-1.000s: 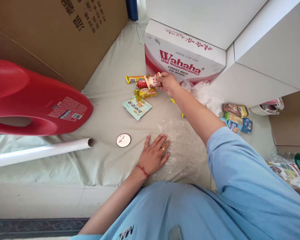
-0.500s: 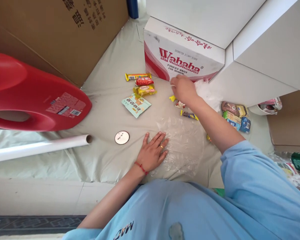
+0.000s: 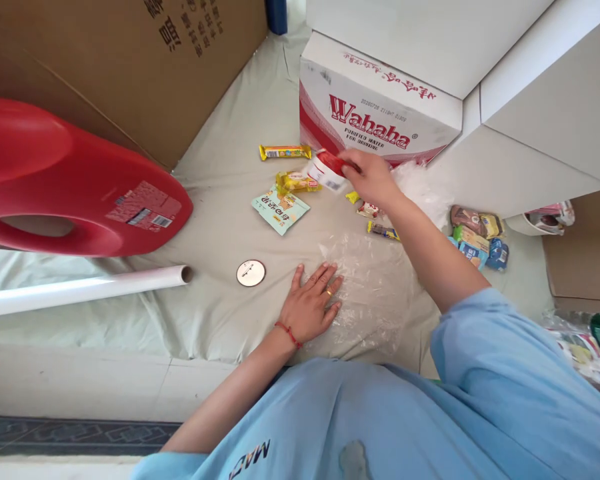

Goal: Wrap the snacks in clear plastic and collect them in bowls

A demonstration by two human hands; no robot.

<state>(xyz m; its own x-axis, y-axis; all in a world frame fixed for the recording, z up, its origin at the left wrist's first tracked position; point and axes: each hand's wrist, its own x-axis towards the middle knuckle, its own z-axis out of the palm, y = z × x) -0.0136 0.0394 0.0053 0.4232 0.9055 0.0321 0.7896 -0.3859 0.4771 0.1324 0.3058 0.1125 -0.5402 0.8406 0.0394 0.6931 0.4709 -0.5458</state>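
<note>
cloth [image 3: 215,200]: pale, creased, spread under the wahaha box [image 3: 370,127].
red-white packet [image 3: 327,172]: somewhat blurred, just in front of the wahaha box; touching yellow packet [image 3: 297,181] or only above it, cannot tell.
right hand [image 3: 373,177]: clamped on red-white packet, near the wahaha box.
left hand [image 3: 311,308]: apart from right hand, resting flat, farther out from the wahaha box.
pinch: better light but firm, with red-white packet clear of yellow packet and wahaha box.

red jug [image 3: 85,177], left edge: smooth plastic, pretty glossy | brown carton [image 3: 105,60], upper left: matt cardboard | sheet [image 3: 215,220], mid-frame: wrinkly dull cloth | clear film [image 3: 367,303], below centre: super crinkly shiny plastic | red-and-white packet [image 3: 326,173], upper centre: plasticky wrap, kinda blurry
</note>
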